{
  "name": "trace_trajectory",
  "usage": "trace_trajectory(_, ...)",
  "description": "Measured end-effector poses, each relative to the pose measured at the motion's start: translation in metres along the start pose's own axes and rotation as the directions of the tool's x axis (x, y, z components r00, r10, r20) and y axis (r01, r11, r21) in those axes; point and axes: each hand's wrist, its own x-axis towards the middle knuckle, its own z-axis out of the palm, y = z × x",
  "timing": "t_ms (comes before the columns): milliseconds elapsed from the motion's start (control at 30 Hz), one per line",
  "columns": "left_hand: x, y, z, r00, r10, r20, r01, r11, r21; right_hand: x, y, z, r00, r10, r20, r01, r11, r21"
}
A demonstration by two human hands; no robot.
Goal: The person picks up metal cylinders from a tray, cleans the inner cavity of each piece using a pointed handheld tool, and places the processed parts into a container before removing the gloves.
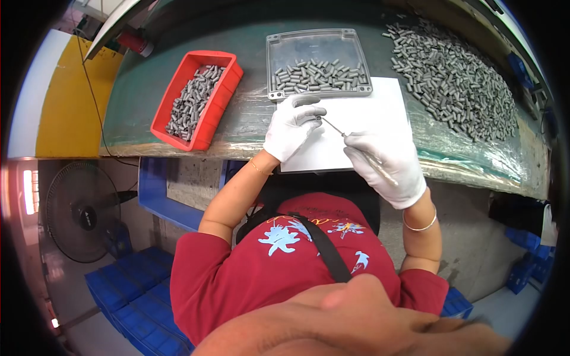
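Note:
My left hand (291,129), in a white glove with greyed fingertips, is closed on a small grey metal cylinder (319,118), mostly covered by the fingers. My right hand (389,165), also gloved, grips a slim hand tool with a thin metal shaft (333,127). The tip of that shaft meets or nearly meets the end of the cylinder; I cannot tell which. Under both hands lies a white sheet (380,113). Just beyond my left hand stands a clear plastic tray (312,43) holding many grey cylinders.
A red bin (221,113) with more cylinders stands at the left. At the right, a large heap of loose cylinders (451,80) covers the green tabletop (252,77). A fan (84,210) and blue crates (139,296) are below left.

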Motion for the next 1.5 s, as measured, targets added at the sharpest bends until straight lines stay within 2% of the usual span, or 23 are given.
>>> trace_trajectory(100,0.000,0.003,0.000,1.000,0.018,0.008,-0.019,0.998,0.064,0.001,0.001,-0.002,0.999,-0.004,0.044,0.004,1.000,-0.002)
trace_trajectory(200,0.002,0.012,-0.003,0.995,0.098,0.030,-0.102,0.973,0.207,0.005,-0.001,-0.004,0.998,-0.026,0.050,0.027,0.999,-0.031)
trace_trajectory(367,0.001,0.010,-0.001,0.997,0.080,0.008,-0.080,0.979,0.190,0.007,-0.004,-0.003,0.999,-0.044,0.008,0.044,0.997,-0.058)
trace_trajectory(500,0.001,0.012,-0.002,0.996,0.087,0.005,-0.086,0.976,0.201,0.008,-0.003,-0.003,0.998,0.004,0.056,-0.002,0.999,-0.041)
trace_trajectory(600,0.002,0.015,-0.004,0.985,0.173,0.007,-0.166,0.935,0.313,0.008,-0.003,-0.003,0.996,0.023,0.083,-0.020,0.999,-0.038)
trace_trajectory(700,0.003,0.021,-0.003,0.983,0.183,-0.003,-0.171,0.924,0.341,0.008,-0.004,-0.007,0.988,0.052,0.147,-0.043,0.997,-0.063)
trace_trajectory(867,0.004,0.020,-0.002,0.981,0.195,-0.005,-0.183,0.928,0.324,0.009,-0.004,-0.007,0.986,0.060,0.153,-0.043,0.993,-0.111)
trace_trajectory(967,0.004,0.023,-0.002,0.979,0.205,-0.001,-0.194,0.926,0.324,0.009,-0.001,-0.001,0.998,0.014,0.068,-0.009,0.997,-0.073)
trace_trajectory(1067,0.006,0.024,-0.003,0.967,0.253,0.023,-0.244,0.902,0.356,0.010,-0.003,0.000,0.999,-0.001,0.052,0.004,0.998,-0.058)
trace_trajectory(1200,0.010,0.028,-0.002,0.950,0.308,0.043,-0.305,0.895,0.326,0.009,0.005,0.010,0.999,0.041,0.020,-0.039,0.997,-0.071)
trace_trajectory(1300,0.011,0.041,0.004,0.894,0.443,0.064,-0.437,0.831,0.345,0.009,0.013,0.017,0.999,0.034,0.008,-0.032,0.991,-0.131)
trace_trajectory(1333,0.007,0.035,0.004,0.933,0.356,0.050,-0.356,0.898,0.258,0.013,0.006,0.011,1.000,0.003,-0.003,-0.003,0.989,-0.149)
trace_trajectory(1367,0.009,0.033,0.002,0.943,0.331,0.038,-0.328,0.905,0.272,0.015,0.003,0.008,1.000,-0.025,-0.019,0.021,0.986,-0.166)
trace_trajectory(1400,0.008,0.031,0.000,0.954,0.298,0.030,-0.294,0.912,0.285,0.011,0.003,0.008,0.997,0.013,-0.074,-0.021,0.994,-0.106)
trace_trajectory(1467,0.007,0.032,-0.001,0.966,0.260,0.008,-0.252,0.929,0.271,0.011,0.002,0.005,0.998,0.070,0.007,-0.069,0.990,-0.120)
trace_trajectory(1500,0.008,0.035,0.002,0.956,0.292,0.021,-0.286,0.918,0.276,0.012,0.000,0.002,0.994,0.100,0.041,-0.093,0.987,-0.133)
